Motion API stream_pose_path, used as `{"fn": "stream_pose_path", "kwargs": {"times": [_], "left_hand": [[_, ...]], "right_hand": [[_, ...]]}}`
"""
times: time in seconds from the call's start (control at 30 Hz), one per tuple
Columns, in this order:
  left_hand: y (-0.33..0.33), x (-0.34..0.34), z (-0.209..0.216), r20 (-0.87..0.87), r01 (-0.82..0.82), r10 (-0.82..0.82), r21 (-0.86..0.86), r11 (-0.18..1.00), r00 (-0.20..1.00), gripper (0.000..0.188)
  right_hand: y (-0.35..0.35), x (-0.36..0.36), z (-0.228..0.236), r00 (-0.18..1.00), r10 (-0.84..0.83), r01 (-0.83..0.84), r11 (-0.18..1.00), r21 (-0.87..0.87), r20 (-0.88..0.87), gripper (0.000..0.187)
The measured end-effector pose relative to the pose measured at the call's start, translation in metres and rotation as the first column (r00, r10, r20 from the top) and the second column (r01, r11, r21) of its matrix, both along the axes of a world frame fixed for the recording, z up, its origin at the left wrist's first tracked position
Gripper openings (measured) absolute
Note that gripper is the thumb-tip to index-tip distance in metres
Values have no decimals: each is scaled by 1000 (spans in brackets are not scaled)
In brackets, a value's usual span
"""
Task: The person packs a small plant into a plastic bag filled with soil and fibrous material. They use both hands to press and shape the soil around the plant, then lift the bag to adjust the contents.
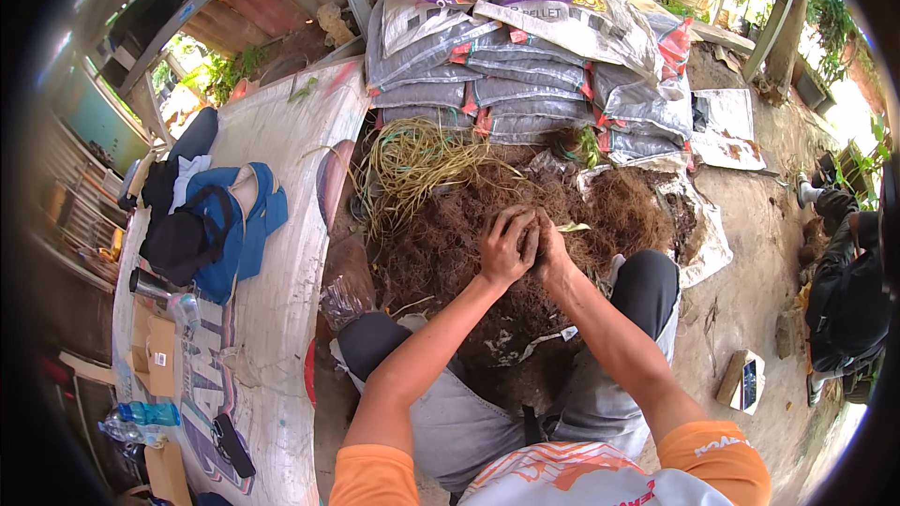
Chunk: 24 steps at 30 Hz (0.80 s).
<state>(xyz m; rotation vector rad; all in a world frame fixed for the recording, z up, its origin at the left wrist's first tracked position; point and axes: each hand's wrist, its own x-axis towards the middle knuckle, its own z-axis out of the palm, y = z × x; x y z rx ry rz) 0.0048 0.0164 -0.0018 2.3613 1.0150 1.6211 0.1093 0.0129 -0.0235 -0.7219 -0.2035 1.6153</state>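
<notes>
Rising far, sack stack (530,70) could slump if bumped. Fibre pile (431,248) nearer, middle. Left hand (507,245), right hand (551,247) curled together over pile; cannot tell whether fingers grasp fibre; parting palms could spill any.

Palms hidden behind curled fingers (511,226)

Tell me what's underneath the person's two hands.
A heap of brown fibrous material shows around and below the left hand and right hand. The hands are close together, so whatever lies between their palms or directly beneath is covered.
</notes>
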Motion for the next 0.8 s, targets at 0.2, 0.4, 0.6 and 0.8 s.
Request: {"fn": "stream_pose_path", "kwargs": {"times": [0.2,0.4,0.6,0.8], "left_hand": [[13,-7,31,287,303,-166,-539,786,943,41],[17,-18,38,528,463,104,-809,363,843,60],[20,-19,23,668,641,356,-739,207,654,51],[16,-26,32,817,882,412,-467,62,404,59]], "right_hand": [[14,29,39,838,100,73,954,-291,537,53],[-3,-4,62,502,-1,-68,997,40,865,42],[-3,-5,65,748,5,-156,973,168,663,43],[-2,4,75,652,-114,-231,912,339,749,43]]}}
